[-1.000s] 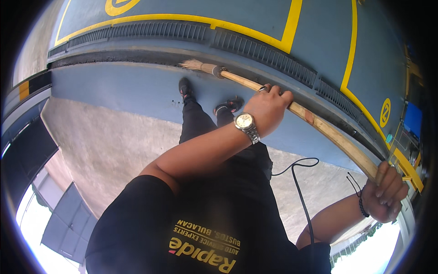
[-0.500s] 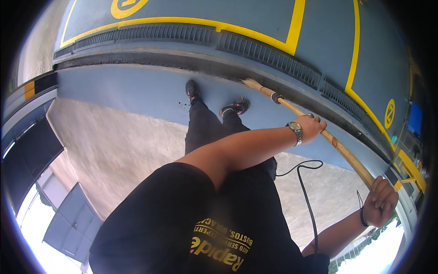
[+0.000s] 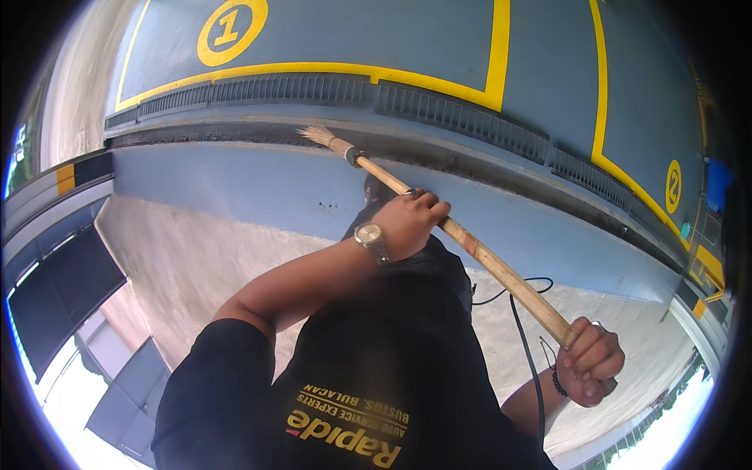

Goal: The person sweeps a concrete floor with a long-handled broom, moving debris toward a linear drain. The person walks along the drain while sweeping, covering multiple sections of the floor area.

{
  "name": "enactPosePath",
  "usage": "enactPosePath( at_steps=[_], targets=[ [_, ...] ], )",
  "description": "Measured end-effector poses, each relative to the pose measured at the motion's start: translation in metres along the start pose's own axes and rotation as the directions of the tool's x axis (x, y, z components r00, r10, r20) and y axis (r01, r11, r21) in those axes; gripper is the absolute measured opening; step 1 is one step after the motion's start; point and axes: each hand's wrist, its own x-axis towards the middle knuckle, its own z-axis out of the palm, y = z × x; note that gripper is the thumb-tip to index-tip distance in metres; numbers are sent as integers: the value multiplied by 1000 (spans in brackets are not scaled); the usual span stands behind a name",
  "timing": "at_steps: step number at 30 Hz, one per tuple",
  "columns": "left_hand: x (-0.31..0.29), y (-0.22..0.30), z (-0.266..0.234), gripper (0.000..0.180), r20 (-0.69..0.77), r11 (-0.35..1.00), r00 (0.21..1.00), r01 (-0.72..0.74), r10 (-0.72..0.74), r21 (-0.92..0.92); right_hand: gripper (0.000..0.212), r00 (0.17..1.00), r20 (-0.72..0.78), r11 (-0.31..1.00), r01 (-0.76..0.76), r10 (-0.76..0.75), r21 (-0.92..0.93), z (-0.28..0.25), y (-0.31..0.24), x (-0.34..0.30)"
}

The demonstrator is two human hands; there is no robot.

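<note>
I hold a long wooden broom handle [image 3: 501,270] in both hands. My left hand [image 3: 411,223], with a wristwatch on the wrist, grips the handle about mid-length. My right hand [image 3: 591,362], with a dark wristband, is closed around the handle's near end. The straw bristles [image 3: 317,135] at the far end touch the dirty strip along the blue floor's step, beside a long metal drain grate [image 3: 329,88]. My dark shirt and legs fill the lower middle and hide my feet.
The blue painted floor [image 3: 235,184] carries yellow lines [image 3: 495,55] and circled markers. A bare concrete patch [image 3: 180,258] lies at lower left. A thin black cable [image 3: 521,313] hangs by my right side. Dark panels [image 3: 55,290] stand at far left.
My left hand slid back along the handle toward me and left. The broom head swung from the right near my feet out to the left along the dirty strip.
</note>
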Motion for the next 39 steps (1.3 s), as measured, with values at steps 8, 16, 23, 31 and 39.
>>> enactPosePath(
  at_steps=[8, 16, 23, 31, 39],
  targets=[
    [-41, -158, 69, 23, 141, 905, 894, 418, -425, 79, 13, 851, 408, 942, -275, 331, -190, 37, 151, 4],
    [72, -31, 227, 23, -51, 928, 941, 319, -334, -194, 14, 728, 593, 882, -35, 346, -471, -77, 73, -9],
    [180, 132, 321, 24, 12, 938, 982, 184, -189, -294, 17, 662, 556, 781, -73, 502, -620, -192, -43, -9],
    [185, 230, 190, 23, -33, 994, 997, 60, -63, -88, 29, 827, 469, 927, -153, 310, -342, -280, -184, 8],
    [119, 180, 132, 25, -419, 941, 851, 339, -315, -17, 29, 901, 432, 999, -27, 32, -18, -217, -100, 35]
  ],
)
